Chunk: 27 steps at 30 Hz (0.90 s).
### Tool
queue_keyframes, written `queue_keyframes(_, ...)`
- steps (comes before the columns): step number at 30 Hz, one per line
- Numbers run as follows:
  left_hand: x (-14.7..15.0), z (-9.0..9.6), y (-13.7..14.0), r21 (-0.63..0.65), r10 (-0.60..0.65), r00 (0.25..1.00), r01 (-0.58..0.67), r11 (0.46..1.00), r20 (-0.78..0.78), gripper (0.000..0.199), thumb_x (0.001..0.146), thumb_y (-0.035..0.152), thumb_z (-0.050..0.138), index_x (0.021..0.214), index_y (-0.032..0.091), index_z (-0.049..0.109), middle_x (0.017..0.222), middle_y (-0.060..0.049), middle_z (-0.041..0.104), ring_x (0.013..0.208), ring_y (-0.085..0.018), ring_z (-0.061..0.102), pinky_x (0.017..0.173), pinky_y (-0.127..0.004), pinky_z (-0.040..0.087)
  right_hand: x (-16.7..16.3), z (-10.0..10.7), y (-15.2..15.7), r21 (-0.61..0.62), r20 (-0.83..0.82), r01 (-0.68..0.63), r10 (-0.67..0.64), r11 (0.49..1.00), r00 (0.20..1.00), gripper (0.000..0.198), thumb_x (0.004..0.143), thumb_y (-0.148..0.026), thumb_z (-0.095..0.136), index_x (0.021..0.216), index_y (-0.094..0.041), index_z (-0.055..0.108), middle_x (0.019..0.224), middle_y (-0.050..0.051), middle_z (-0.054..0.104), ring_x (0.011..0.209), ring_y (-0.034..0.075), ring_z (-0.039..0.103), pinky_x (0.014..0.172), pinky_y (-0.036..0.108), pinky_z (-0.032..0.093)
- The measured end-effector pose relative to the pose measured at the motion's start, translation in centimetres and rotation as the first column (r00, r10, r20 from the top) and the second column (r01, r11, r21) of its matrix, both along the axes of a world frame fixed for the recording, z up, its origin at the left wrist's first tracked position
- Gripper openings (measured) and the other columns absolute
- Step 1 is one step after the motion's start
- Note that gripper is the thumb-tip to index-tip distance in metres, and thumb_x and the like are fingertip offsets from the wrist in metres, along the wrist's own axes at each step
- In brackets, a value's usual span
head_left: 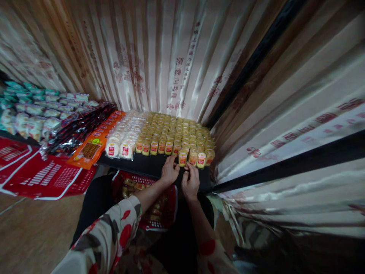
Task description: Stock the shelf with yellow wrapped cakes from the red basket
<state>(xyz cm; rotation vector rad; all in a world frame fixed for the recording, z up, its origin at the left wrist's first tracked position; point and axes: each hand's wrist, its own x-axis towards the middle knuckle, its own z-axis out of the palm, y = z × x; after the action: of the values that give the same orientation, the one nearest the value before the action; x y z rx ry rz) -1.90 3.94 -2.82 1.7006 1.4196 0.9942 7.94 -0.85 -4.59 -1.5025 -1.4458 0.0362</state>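
Observation:
Small yellow snack packets [159, 129] with red and yellow labels stand in close rows on a black shelf [125, 163]. At the front row, my left hand [170, 171] has its bent fingertips against the left side of one snack packet [183, 157]. My right hand [190, 182], fingers curled, touches the same packet near its lower right edge. The two hands flank it closely, and parts of the fingertips blend with the wrapper. More packets [201, 159] line up just to the right of it.
White round snack packs [125, 148], an orange bag [94, 146], dark packs [82, 129] and green-and-white packs [51, 108] fill the shelf leftward. A red basket [172, 201] holding gold-wrapped items is below my arms. Red bags [51, 175] hang left. Pleated curtain [159, 57] stands behind.

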Motion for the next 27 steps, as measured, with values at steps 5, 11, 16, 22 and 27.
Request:
queue_keyframes(5,-0.1,-0.8,0.8,-0.006,-0.096,0.995,0.096,0.995,0.041,0.048,0.076,0.007,0.049,0.123,0.019,0.045,0.117,-0.007,0.054,0.085,-0.012,0.06,0.084,-0.03,0.049,-0.2,0.0,0.2,-0.064,0.001,0.01,-0.01,0.998,1.0,0.038,0.081,-0.018,0.036,0.114,-0.016,0.055,0.099,0.009,0.059,0.088,0.017,0.057,0.084,0.037,0.048)
queue_keyframes(11,0.9,-0.3,0.9,-0.002,-0.04,0.999,0.04,0.999,-0.014,0.039,0.079,0.011,0.051,0.118,0.016,0.049,0.112,-0.008,0.055,0.081,-0.011,0.06,0.082,-0.027,0.048,0.0,-0.1,0.3,-0.099,-0.026,0.019,-0.022,0.995,0.999,0.036,0.08,-0.018,0.039,0.111,-0.015,0.057,0.096,0.009,0.059,0.082,0.015,0.058,0.074,0.03,0.051)
queue_keyframes(16,1.9,-0.2,1.2,0.026,-0.004,0.997,0.006,1.0,-0.082,0.03,0.079,0.013,0.052,0.109,0.015,0.053,0.101,-0.006,0.058,0.084,-0.013,0.058,0.079,-0.026,0.047,-0.1,0.0,0.3,-0.11,-0.061,0.07,-0.077,0.992,0.995,0.037,0.078,-0.02,0.042,0.112,-0.015,0.056,0.105,0.011,0.057,0.093,0.017,0.056,0.074,0.03,0.052)
queue_keyframes(22,2.3,0.1,1.7,0.086,0.02,0.985,-0.005,0.996,-0.169,0.026,0.08,0.016,0.051,0.106,0.02,0.051,0.1,-0.004,0.057,0.088,-0.014,0.057,0.08,-0.027,0.046,0.0,0.2,0.7,-0.188,-0.197,0.128,-0.165,0.974,0.966,0.049,0.076,-0.019,0.043,0.125,-0.018,0.047,0.118,0.013,0.044,0.097,0.018,0.055,0.073,0.03,0.053)
queue_keyframes(27,2.2,0.0,2.0,0.078,-0.019,0.979,0.035,0.996,-0.201,0.024,0.079,0.015,0.051,0.103,0.019,0.05,0.097,-0.004,0.056,0.088,-0.015,0.056,0.078,-0.027,0.046,0.2,0.1,1.0,-0.235,-0.191,0.109,-0.156,0.966,0.969,0.055,0.075,-0.019,0.043,0.129,-0.021,0.044,0.119,0.012,0.042,0.098,0.018,0.056,0.077,0.032,0.052)
